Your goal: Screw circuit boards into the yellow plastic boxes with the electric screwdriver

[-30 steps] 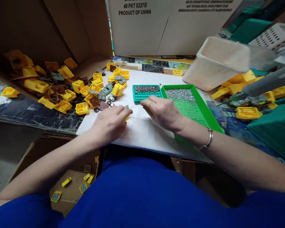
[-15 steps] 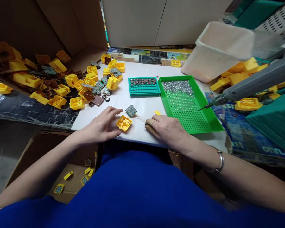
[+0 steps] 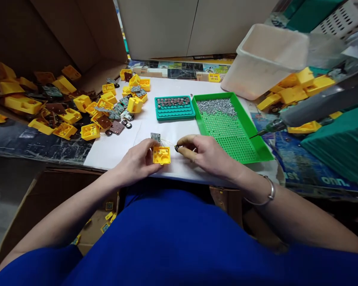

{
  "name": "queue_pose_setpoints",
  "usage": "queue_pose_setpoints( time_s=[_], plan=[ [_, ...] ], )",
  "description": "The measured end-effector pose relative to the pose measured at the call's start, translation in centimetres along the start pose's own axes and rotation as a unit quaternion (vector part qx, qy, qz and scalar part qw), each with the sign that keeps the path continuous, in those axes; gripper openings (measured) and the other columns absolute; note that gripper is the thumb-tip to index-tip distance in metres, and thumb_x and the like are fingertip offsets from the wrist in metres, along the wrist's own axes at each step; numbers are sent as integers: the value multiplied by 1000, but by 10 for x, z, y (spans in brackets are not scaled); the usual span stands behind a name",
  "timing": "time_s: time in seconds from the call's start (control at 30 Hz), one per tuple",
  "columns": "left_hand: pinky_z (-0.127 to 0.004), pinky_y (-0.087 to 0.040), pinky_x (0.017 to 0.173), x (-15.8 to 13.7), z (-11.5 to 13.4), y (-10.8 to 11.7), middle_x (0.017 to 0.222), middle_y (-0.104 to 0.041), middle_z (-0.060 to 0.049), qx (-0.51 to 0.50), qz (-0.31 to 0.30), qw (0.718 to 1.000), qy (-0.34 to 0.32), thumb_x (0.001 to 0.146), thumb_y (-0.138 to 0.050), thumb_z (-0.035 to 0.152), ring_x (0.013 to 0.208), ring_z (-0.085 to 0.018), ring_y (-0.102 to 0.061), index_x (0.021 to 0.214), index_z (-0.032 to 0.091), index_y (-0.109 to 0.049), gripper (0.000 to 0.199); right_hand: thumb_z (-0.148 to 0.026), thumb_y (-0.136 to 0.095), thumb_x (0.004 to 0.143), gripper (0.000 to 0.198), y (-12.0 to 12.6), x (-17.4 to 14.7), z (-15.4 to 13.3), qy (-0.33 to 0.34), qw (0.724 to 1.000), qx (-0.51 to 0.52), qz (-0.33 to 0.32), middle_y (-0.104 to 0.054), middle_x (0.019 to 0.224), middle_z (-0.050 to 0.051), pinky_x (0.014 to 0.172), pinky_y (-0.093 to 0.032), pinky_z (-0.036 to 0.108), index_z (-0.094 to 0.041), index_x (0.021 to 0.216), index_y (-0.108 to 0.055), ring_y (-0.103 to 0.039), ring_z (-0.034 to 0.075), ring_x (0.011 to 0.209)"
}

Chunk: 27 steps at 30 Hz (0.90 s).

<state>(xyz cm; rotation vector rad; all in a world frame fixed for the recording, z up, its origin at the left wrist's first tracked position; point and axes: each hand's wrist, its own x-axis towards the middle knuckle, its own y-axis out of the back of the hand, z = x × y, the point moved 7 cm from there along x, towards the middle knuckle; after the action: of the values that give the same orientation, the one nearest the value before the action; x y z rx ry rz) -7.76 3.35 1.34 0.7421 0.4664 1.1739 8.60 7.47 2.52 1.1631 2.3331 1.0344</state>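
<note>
Yellow housing: the small open case [image 3: 161, 155] sits at the centre of the frame, near the front edge of the white sheet [image 3: 131, 149], its hollow side facing the camera.
Left hand: the person's left hand [image 3: 137, 161] grips the case from its left side, fingers at the upper corner and thumb along the lower edge; a loose hold there could let the case twist or tip.
Right hand: the right hand [image 3: 207, 157], right of centre, pinches a small black round part [image 3: 176, 148] between thumb and fingers, apart from the case; being so small, the part could probably slip out if the pinch slackened.
Thin wires: fine strands [image 3: 168, 142] stretch between the black part and the circuit board; pulling the hands apart might strain or snap a joint, and a stray loop could get pinched at the case's rim.
Circuit board: the board [image 3: 155, 137] lies just behind the case, partly hidden by the left fingers; whether they touch it cannot be told. A tug on the wires could drag or flip it.
Green tray: the perforated tray [image 3: 235, 153], right of centre, carries loose screws [image 3: 216, 106] towards its far end; a knock from the right forearm could scatter them.
Driver: the tool [image 3: 304, 111] points in from the right, and a raised right arm might bump it.
</note>
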Motion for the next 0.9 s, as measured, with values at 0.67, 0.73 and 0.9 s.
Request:
queue_pose_setpoints(
  time_s=[0.67, 0.73, 0.9],
  plan=[
    [-25, -52, 77, 17, 13, -40, 90, -69, 1, -555, -11, 822, 127, 72, -82, 23, 80, -12, -67, 104, 22, -46, 48, -17, -52, 95, 19, 8, -5, -39, 200, 950, -230, -59, -63, 84, 7, 60, -38, 25, -15, 95, -71, -55, 13, 69],
    [-25, -53, 75, 18, 11, -39, 86, -70, 2, -569, 13, 812, 131, 70, -83, 21, 75, -11, -67, 102, 22, -46, 48, -15, -50, 96, 21, 13, -12, -41, 247, 955, -162, -16, -65, 87, 6, 64, -45, 23, -16, 101, -70, -59, 13, 73],
    [-30, -58, 75, 13, 8, -34, 90, -70, 2, -610, 13, 768, 193, 65, -79, 13, 75, -15, -71, 101, 22, -52, 46, -11, -55, 93, 19, 34, -28, -34, 329, 926, -81, 167, -71, 96, 8, 77, -57, 27, -16, 108, -66, -67, 15, 89]
  ],
)
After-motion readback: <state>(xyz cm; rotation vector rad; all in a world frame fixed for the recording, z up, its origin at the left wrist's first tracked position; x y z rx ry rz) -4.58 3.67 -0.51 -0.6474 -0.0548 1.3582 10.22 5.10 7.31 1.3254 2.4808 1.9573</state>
